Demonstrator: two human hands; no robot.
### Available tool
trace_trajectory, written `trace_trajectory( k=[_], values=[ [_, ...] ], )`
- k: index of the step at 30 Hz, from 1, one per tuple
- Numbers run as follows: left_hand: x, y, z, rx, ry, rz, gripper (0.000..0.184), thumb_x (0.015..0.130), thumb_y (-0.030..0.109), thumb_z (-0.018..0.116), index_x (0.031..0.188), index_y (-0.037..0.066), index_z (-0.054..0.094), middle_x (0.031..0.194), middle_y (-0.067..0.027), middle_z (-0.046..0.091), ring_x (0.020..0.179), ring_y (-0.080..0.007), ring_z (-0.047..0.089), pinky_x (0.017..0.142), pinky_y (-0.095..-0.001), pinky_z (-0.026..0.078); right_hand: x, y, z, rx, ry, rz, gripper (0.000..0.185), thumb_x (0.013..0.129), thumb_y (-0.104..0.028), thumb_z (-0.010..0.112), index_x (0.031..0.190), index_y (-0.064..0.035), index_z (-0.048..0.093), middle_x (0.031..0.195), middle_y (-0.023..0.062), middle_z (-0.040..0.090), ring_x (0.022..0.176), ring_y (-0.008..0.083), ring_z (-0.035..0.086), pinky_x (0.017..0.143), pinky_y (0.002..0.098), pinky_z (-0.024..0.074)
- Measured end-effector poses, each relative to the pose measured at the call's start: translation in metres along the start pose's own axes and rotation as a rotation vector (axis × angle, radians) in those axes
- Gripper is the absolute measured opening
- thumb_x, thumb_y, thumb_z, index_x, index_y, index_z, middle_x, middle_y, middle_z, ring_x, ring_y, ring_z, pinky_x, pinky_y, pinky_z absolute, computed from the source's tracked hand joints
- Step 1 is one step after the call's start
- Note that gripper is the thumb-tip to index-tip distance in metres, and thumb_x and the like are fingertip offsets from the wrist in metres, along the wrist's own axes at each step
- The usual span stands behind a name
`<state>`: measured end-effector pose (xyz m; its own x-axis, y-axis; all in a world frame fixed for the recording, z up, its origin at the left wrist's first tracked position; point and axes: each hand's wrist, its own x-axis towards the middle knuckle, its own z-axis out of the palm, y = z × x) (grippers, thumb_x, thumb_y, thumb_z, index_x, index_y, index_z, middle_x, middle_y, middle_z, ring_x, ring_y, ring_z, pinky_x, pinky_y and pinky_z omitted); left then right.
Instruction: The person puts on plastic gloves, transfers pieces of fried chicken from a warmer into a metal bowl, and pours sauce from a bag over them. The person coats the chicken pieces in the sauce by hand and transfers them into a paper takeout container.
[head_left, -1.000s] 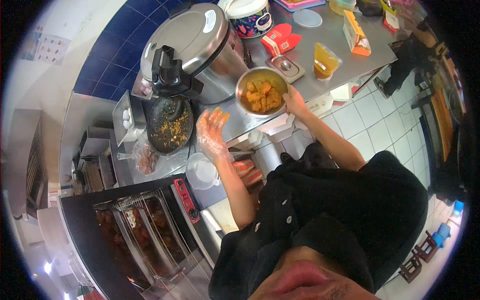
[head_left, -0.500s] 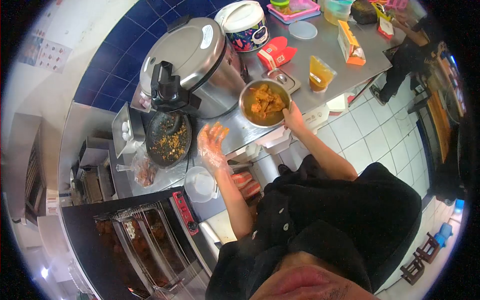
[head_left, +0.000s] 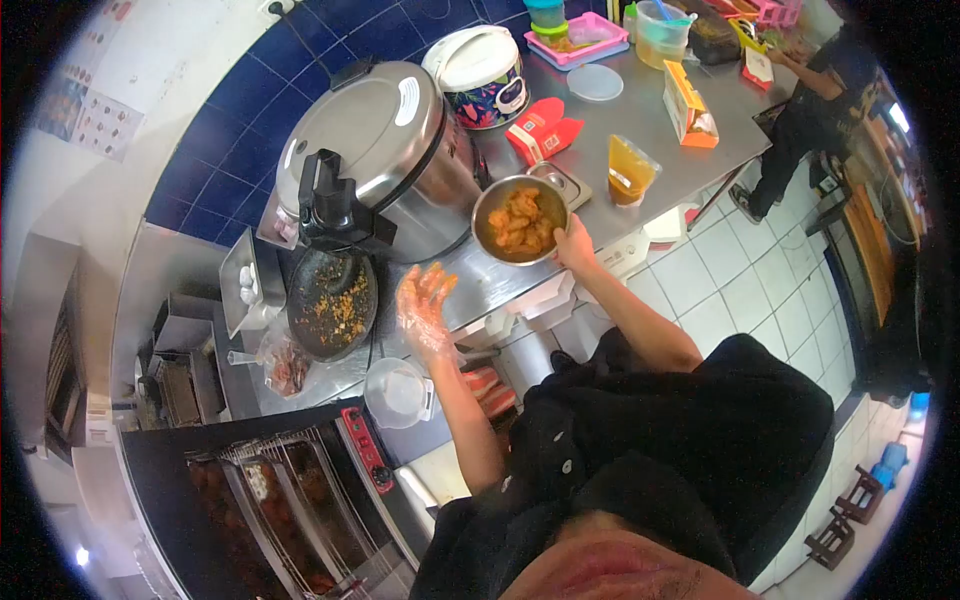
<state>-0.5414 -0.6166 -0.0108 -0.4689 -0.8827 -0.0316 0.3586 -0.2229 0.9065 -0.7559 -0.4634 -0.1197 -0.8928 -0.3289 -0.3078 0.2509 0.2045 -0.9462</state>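
Note:
A round steel bowl (head_left: 488, 251) is held by its right rim in my right hand (head_left: 575, 246), over the counter's front edge. Orange, sauce-coated pieces of food (head_left: 526, 222), which look like chicken, lie in it. My left hand (head_left: 424, 305) wears a clear plastic glove smeared with orange sauce. It is raised left of the bowl, fingers apart, holding nothing. Beside it sits a dark stone mortar (head_left: 333, 305) with orange crumbs. A scale-like device with a metal top (head_left: 560, 180) stands just behind the bowl, partly hidden.
A large steel rice cooker (head_left: 375, 165) stands behind my hands. On the counter (head_left: 560, 110) are a flowered cooker (head_left: 480, 75), a bag of orange sauce (head_left: 631, 172) and an orange box (head_left: 690, 105). A glass-fronted oven (head_left: 290, 500) is at lower left. Another person (head_left: 810, 110) stands at far right.
The food in the bowl has shifted into a more compact heap, and the bowl is tilted differently. My left hand stays raised beside it. The whole view has shifted slightly.

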Motion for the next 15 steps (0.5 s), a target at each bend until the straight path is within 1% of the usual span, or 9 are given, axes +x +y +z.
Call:
trace_trajectory(
  k=[2,6,8,9,10,11,12,14,15],
  values=[
    [0.003,0.000,-0.002,-0.017,-0.009,0.007,0.045,0.105,0.030,0.051,0.130,-0.006,0.053,0.125,-0.0312,0.060,0.120,-0.0408,0.060,0.098,-0.0551,0.055,-0.001,-0.016,-0.003,0.002,-0.023,-0.031,0.035,0.095,-0.013,0.052,0.129,-0.0058,0.051,0.092,0.0184,0.068,0.056,0.0230,0.067,0.048,0.0370,0.0541],
    [0.005,-0.005,-0.010,-0.057,-0.012,-0.007,0.045,0.104,0.031,0.052,0.131,-0.006,0.053,0.125,-0.0306,0.060,0.118,-0.0404,0.061,0.098,-0.0547,0.055,0.009,0.006,0.002,0.061,0.022,-0.048,0.034,0.095,-0.012,0.052,0.129,-0.0052,0.051,0.093,0.0184,0.068,0.056,0.0225,0.067,0.047,0.0368,0.0535],
    [0.001,-0.002,-0.007,-0.035,-0.014,0.013,0.046,0.105,0.031,0.052,0.131,-0.006,0.053,0.124,-0.0301,0.061,0.118,-0.0401,0.061,0.098,-0.0545,0.055,0.019,-0.001,0.003,-0.006,-0.012,0.076,0.035,0.095,-0.013,0.053,0.129,-0.0049,0.050,0.093,0.0180,0.068,0.056,0.0223,0.067,0.046,0.0367,0.0528],
    [0.000,0.000,-0.004,-0.018,-0.007,0.028,0.046,0.105,0.032,0.052,0.132,-0.006,0.053,0.124,-0.0296,0.061,0.118,-0.0397,0.061,0.098,-0.0543,0.055,0.020,0.000,0.003,-0.003,-0.013,0.066,0.035,0.095,-0.013,0.053,0.129,-0.0049,0.050,0.093,0.0180,0.068,0.056,0.0223,0.067,0.046,0.0367,0.0528],
    [0.002,0.002,-0.005,-0.020,-0.006,0.033,0.046,0.105,0.032,0.052,0.132,-0.006,0.053,0.124,-0.0296,0.061,0.118,-0.0397,0.061,0.098,-0.0543,0.055,0.015,0.006,0.004,0.052,0.016,0.007,0.034,0.096,-0.013,0.053,0.129,-0.0048,0.050,0.092,0.0175,0.068,0.056,0.0219,0.066,0.046,0.0365,0.0524],
    [0.002,0.002,-0.005,-0.013,0.012,0.011,0.047,0.105,0.032,0.052,0.132,-0.006,0.052,0.123,-0.0296,0.061,0.118,-0.0398,0.061,0.098,-0.0541,0.055,0.013,0.010,0.003,0.106,0.047,-0.052,0.034,0.096,-0.013,0.053,0.128,-0.0047,0.050,0.092,0.0171,0.067,0.056,0.0215,0.066,0.045,0.0362,0.0520],
    [0.001,0.002,-0.006,-0.007,0.028,-0.015,0.047,0.105,0.032,0.052,0.132,-0.006,0.052,0.123,-0.0296,0.061,0.118,-0.0398,0.061,0.098,-0.0540,0.055,0.014,0.006,0.004,0.105,0.049,-0.054,0.034,0.096,-0.013,0.053,0.128,-0.0047,0.050,0.092,0.0171,0.067,0.056,0.0215,0.066,0.045,0.0362,0.0520],
    [-0.001,-0.001,-0.008,-0.016,0.015,-0.012,0.047,0.105,0.032,0.052,0.132,-0.006,0.052,0.122,-0.0300,0.061,0.118,-0.0397,0.061,0.098,-0.0538,0.055,0.014,-0.002,0.009,0.023,-0.012,0.065,0.033,0.097,-0.012,0.052,0.129,-0.0048,0.049,0.091,0.0159,0.066,0.055,0.0209,0.064,0.044,0.0354,0.0512],
    [0.004,-0.001,-0.008,-0.030,0.002,0.001,0.048,0.105,0.032,0.052,0.133,-0.007,0.051,0.122,-0.0303,0.061,0.118,-0.0397,0.061,0.099,-0.0535,0.055,0.013,-0.005,0.008,0.030,-0.009,0.055,0.033,0.097,-0.012,0.052,0.129,-0.0048,0.049,0.091,0.0159,0.066,0.055,0.0209,0.064,0.044,0.0354,0.0512]
  ],
)
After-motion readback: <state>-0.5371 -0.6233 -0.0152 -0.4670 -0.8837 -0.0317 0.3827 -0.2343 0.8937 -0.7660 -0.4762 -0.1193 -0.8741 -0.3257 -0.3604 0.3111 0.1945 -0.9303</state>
